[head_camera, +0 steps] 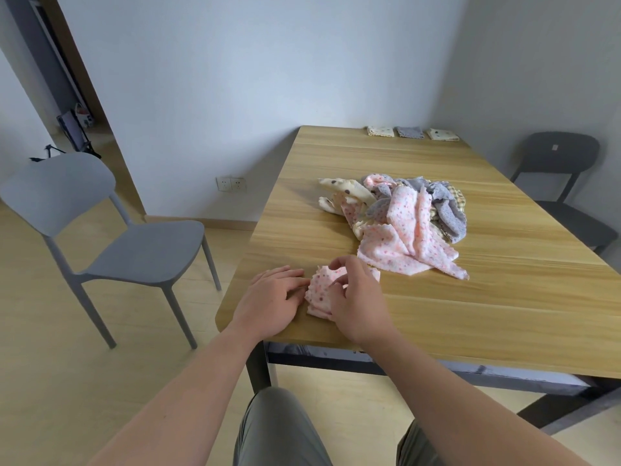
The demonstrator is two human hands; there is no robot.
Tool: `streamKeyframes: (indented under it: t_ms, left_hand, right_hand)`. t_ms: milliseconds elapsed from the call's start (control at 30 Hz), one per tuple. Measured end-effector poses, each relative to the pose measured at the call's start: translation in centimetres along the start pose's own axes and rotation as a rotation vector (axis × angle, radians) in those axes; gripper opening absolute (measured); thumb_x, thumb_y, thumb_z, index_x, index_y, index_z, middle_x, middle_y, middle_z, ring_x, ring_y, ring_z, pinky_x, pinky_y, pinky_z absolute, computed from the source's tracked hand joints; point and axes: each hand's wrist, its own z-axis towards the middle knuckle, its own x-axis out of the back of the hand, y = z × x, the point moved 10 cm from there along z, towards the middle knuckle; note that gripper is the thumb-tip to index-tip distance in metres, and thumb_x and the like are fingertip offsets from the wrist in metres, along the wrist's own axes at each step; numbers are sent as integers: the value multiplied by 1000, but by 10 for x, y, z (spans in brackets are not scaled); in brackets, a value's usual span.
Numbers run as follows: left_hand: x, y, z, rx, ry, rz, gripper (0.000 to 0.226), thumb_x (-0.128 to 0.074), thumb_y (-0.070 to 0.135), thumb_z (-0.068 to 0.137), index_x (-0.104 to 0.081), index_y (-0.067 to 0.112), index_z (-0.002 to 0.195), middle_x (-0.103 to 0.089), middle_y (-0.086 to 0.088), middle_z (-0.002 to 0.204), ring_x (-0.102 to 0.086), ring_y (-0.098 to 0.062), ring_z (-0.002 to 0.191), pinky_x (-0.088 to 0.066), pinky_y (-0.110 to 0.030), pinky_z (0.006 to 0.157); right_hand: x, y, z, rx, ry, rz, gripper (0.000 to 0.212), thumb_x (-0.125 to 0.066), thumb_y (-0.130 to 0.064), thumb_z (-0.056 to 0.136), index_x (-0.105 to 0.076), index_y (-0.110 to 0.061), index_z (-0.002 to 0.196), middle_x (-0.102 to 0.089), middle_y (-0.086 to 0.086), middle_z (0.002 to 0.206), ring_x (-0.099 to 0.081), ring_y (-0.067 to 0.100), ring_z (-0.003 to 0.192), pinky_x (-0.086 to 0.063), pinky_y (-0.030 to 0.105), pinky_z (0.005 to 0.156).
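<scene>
**Inspector:** State of the grip?

**Assessor:** The right hand [356,297] has its fingers curled over the small pink spotted cloth [319,292] and pinches a raised fold at the top edge. The left hand [272,297] lies flat just beside it, with straight fingertips on the cloth's left edge, grasping nothing.

**Inspector:** Where is the cloth?

**Assessor:** It lies flat on the wooden table [487,314], between and under both hands, close to the near-left corner.

**Inspector:** Surroundings?

**Assessor:** The pile of loose cloths [403,223], pink, grey and cream, sits beyond the grip to its right, and its nearest corner lies just past the right hand. Three folded cloths [410,132] sit in a row well beyond, at the far edge. A grey chair [100,230] stands left of the grip. A dark chair [557,169] stands far right.
</scene>
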Motion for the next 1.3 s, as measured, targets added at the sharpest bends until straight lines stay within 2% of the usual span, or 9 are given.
streamKeyframes:
  t_ms: [233, 367, 500, 633, 700, 833, 933, 1133, 1300]
  left_hand:
    - [3, 12, 2, 53, 17, -20, 45, -38, 52, 105, -70, 27, 125, -59, 14, 139, -43, -10, 137, -29, -36, 118]
    - [1, 30, 5, 93, 47, -66, 21, -61, 43, 96, -73, 25, 95, -61, 12, 100, -54, -9, 99, -43, -28, 87]
    - [0, 41, 3, 184, 35, -373, 31, -64, 33, 95, -56, 21, 68, -52, 12, 61, -50, -8, 58, -39, -25, 58]
    - [-5, 51, 0, 339, -15, -865, 3, -65, 12, 97, -64, 11, 101, -72, -5, 87, -64, -11, 58, -55, -30, 55]
    - [-6, 59, 2, 362, -37, -956, 27, -66, 3, 95, -60, 15, 118, -73, -8, 100, -68, -12, 62, -57, -30, 58]
    - [2, 82, 11, 219, -126, -840, 67, -56, -7, 92, -58, 41, 137, -67, 1, 126, -69, -17, 74, -57, -33, 69]
    - [5, 86, 15, 168, -161, -644, 69, -48, -6, 92, -56, 42, 142, -50, 4, 148, -61, -13, 68, -55, -28, 65]
    - [-7, 60, 11, 247, -189, -468, 70, -43, -5, 92, -45, 32, 152, -59, 21, 97, -50, -21, 70, -54, -46, 71]
    - [-15, 50, 3, 267, -170, -424, 72, -41, -5, 91, -38, 27, 156, -43, 3, 157, -50, -3, 48, -59, -35, 67]
  right_hand:
    - [20, 20, -6, 96, -2, -452, 24, -53, -12, 94, -67, -11, 114, -63, 1, 122, -59, 24, 109, -49, 38, 91]
    - [22, 38, -14, 30, 5, -462, 30, -54, -18, 96, -66, -8, 122, -58, 5, 138, -53, 27, 127, -45, 39, 105]
    - [25, 43, -21, -20, -44, -405, 42, -51, -32, 100, -57, -12, 137, -44, 8, 153, -44, 29, 139, -39, 41, 112]
    - [27, 36, -31, -17, -86, -465, 76, -39, -74, 90, -41, -26, 148, -34, 2, 159, -35, 23, 144, -32, 43, 114]
    - [24, 35, -33, -23, -94, -485, 80, -39, -78, 88, -33, -28, 151, -31, 0, 160, -32, 21, 146, -31, 43, 114]
    - [24, 40, -33, -119, -69, -482, 71, -48, -52, 98, -21, -20, 156, -29, 2, 160, -32, 22, 146, -31, 41, 115]
    - [22, 44, -35, -170, -105, -479, 71, -45, -38, 101, -12, -16, 160, -21, 2, 165, -21, 20, 152, -23, 38, 121]
    - [13, 41, -42, -69, -190, -419, 72, -35, -10, 99, -3, -21, 163, -2, 1, 170, -4, 19, 156, -12, 35, 125]
    - [5, 47, -44, -7, -234, -492, 62, -30, -13, 104, -12, -26, 162, 1, 4, 170, -5, 28, 156, -11, 39, 126]
